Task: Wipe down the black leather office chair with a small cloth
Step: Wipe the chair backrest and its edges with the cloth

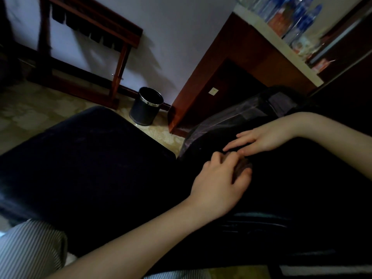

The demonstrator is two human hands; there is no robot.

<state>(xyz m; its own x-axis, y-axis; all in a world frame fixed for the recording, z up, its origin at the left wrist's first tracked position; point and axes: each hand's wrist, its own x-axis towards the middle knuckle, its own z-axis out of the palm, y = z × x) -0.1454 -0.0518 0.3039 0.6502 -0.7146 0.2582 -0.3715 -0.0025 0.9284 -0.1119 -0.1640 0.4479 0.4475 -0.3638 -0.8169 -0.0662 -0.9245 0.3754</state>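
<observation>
The black leather office chair fills the lower part of the head view, its seat on the left and another dark padded part on the right. My left hand reaches in from the lower left and grips a small brownish cloth against the leather near the middle. Most of the cloth is hidden under my fingers. Just above it, my right hand comes in from the right and rests on the chair with its fingers straight, fingertips close to the cloth.
A black waste bin stands on the patterned carpet behind the chair. A wooden desk with several water bottles is at the right, a wooden rack by the wall at the left. My striped trouser leg shows at the bottom left.
</observation>
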